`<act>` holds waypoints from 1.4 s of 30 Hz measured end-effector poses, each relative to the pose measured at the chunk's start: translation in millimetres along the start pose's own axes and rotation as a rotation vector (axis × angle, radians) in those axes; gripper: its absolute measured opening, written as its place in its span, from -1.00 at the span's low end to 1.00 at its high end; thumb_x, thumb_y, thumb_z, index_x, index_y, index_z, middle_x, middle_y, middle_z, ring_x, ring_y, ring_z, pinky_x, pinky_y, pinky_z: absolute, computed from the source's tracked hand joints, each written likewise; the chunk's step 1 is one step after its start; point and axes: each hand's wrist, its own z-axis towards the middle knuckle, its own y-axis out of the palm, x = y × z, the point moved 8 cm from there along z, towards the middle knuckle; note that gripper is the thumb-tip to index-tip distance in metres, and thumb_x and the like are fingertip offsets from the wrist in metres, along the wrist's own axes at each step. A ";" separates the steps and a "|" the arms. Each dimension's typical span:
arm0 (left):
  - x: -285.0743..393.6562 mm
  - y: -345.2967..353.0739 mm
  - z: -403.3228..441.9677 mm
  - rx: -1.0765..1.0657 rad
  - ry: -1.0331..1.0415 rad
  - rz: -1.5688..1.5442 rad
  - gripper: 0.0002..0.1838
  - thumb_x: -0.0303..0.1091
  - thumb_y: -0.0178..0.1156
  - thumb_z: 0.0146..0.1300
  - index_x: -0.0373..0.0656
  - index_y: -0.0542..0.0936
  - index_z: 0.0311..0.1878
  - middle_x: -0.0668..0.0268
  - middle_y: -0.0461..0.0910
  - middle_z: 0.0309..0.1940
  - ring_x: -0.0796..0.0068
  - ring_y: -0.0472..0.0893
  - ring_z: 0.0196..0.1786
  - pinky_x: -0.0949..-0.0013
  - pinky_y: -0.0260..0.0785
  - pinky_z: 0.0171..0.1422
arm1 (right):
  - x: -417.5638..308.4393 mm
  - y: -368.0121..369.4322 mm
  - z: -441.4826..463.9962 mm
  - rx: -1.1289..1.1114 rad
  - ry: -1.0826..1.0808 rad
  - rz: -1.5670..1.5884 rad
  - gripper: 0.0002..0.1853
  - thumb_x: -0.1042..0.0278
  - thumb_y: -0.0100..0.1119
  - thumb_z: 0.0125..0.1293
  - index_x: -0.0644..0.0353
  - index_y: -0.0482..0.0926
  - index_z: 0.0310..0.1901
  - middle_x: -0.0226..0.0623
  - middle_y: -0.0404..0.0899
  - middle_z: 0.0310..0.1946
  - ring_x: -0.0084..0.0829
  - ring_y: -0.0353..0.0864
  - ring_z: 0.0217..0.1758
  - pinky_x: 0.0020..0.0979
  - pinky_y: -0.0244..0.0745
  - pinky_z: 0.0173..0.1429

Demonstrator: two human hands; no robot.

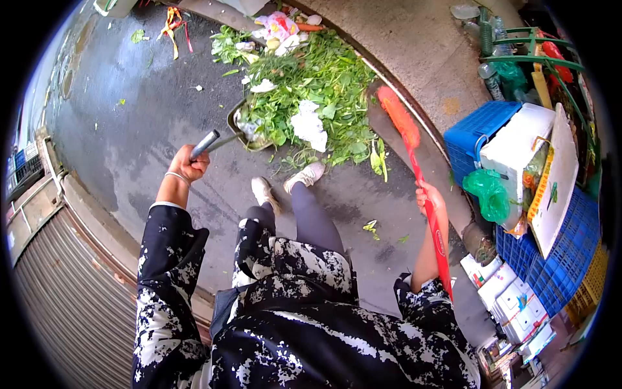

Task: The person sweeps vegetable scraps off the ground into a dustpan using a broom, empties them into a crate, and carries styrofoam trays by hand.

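My left hand is closed round the grey metal handle of a dustpan. The dustpan lies on the ground at the near left edge of a big heap of green leaves, with some scraps in it. On the right, my right hand grips the red handle of a broom. Its orange-red head points away from me, beside the right side of the heap. White crumpled paper or plastic lies on the leaves.
A concrete kerb curves behind the heap. Blue crates, foam boxes, a green bag and bottles stand at the right. Orange and red strips lie at the upper left. A ribbed shutter is at lower left.
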 end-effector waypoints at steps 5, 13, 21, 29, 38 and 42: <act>9.7 4.6 22.0 0.113 0.086 0.177 -0.90 -0.48 -0.14 0.05 -0.21 0.24 -0.54 0.42 0.10 -0.77 0.65 0.06 -0.80 0.63 -0.16 -0.84 | -4.4 47.1 12.9 0.085 -0.006 -0.138 -0.82 0.24 0.09 0.11 0.04 0.29 -0.39 -0.56 0.24 -0.76 -0.76 0.14 -0.84 -0.69 0.04 -0.81; 38.8 12.0 24.5 -0.025 -0.029 0.279 -0.90 -0.53 -0.18 0.02 -0.19 0.23 -0.57 0.40 0.14 -0.76 0.65 0.06 -0.80 0.62 -0.14 -0.82 | 35.3 209.3 -20.0 0.084 -0.032 -0.305 -0.86 0.38 0.07 0.08 0.12 0.29 -0.43 -0.48 0.28 -0.74 -0.69 0.18 -0.81 -0.58 0.09 -0.78; 26.2 -16.0 60.4 -0.007 -0.210 0.324 -0.85 -0.48 -0.11 0.07 -0.15 0.21 -0.57 0.40 0.09 -0.77 0.60 0.03 -0.82 0.58 -0.17 -0.84 | 115.3 336.8 -69.5 0.046 0.050 -0.399 -0.88 0.35 0.03 0.09 0.10 0.31 -0.37 -0.47 0.30 -0.73 -0.64 0.22 -0.79 -0.55 0.14 -0.75; 32.5 -37.2 83.5 0.001 -0.210 0.318 -0.87 -0.54 -0.08 0.00 -0.14 0.21 -0.56 0.39 0.15 -0.71 0.58 0.07 -0.78 0.60 -0.14 -0.82 | 180.6 392.0 -129.9 0.027 0.087 -0.388 -0.90 0.36 0.05 0.09 0.11 0.36 -0.38 -0.50 0.27 -0.75 -0.66 0.20 -0.81 -0.56 0.12 -0.76; 43.9 -33.9 31.1 0.028 -0.182 0.357 -0.78 -0.38 0.03 0.11 -0.07 0.23 -0.57 0.45 0.13 -0.80 0.61 0.07 -0.82 0.57 -0.10 -0.81 | 80.2 406.3 -164.2 0.074 -0.225 -0.507 -0.66 0.42 0.04 0.09 0.11 0.40 -0.04 -0.53 0.25 -0.75 -0.67 0.19 -0.82 -0.59 0.10 -0.78; 40.3 -43.1 28.8 0.023 -0.254 0.360 -0.83 -0.37 0.02 0.14 -0.05 0.27 -0.52 0.49 0.20 -0.78 0.64 0.14 -0.80 0.57 -0.09 -0.78 | -30.3 443.5 -89.9 0.082 -0.357 -0.862 -0.61 0.38 0.08 0.07 0.09 0.39 0.01 -0.58 0.27 -0.75 -0.71 0.19 -0.83 -0.63 0.08 -0.78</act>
